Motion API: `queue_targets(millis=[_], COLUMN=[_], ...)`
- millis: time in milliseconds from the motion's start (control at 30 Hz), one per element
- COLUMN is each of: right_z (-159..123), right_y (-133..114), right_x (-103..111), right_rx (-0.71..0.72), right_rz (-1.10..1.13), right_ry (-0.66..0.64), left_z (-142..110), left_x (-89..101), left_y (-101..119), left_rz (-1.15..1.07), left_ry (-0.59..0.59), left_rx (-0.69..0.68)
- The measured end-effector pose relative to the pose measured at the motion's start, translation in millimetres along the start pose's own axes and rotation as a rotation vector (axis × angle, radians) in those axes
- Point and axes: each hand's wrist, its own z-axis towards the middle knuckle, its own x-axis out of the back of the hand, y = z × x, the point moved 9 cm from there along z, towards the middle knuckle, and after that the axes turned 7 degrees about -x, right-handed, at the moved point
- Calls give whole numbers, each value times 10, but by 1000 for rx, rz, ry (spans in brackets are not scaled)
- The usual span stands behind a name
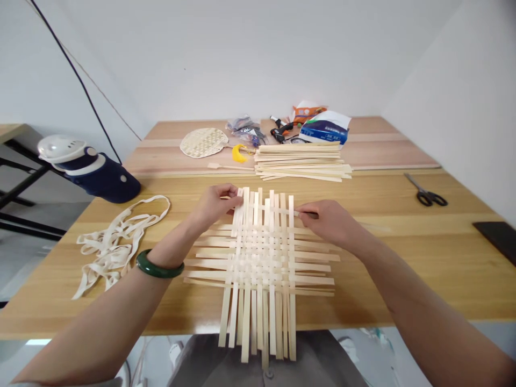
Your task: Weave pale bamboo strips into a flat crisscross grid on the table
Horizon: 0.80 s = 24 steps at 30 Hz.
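Wooden table [447,269]; woven strips [262,258], strip bundle [300,160], tangled ribbon [107,256], scissors [423,193]

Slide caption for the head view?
Right hand holding a strip at the far end of a pale woven mat, left hand opposite, over a wooden table.

A pale wall [242,64] rises behind the wooden table [451,263].

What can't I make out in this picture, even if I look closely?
All in the head view:
The dark-tipped object: partly covered by the right hand, so I can't identify it.
The left hand: hides part of its own grip.
The flat black object: cut off by the right edge.
The plastic bag: its contents are blurred by crinkles.
The blue packet: print too small.
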Motion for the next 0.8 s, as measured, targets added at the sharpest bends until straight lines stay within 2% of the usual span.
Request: queue_targets(millis=[167,367,500,667,800], right_z=[-8,-127,-196,-188,-164], right_y=[-65,-145,-196,-186,-211], right_x=[6,78,107,120,137], right_rx=[-25,-151,-175,-216,-214], right_rz=[-80,-180,-224,-279,-296], right_ry=[-57,-40,-28,-34,-48], left_z=[-71,-136,-140,-127,-125], left_x=[16,-54,-65,-72,-49], left_y=[-62,-38,-13,-41,-108], left_rz=[-100,-91,-130,-78,-84], left_ry=[17,-130,-104,-72,-71], left_rx=[48,116,82,2,25])
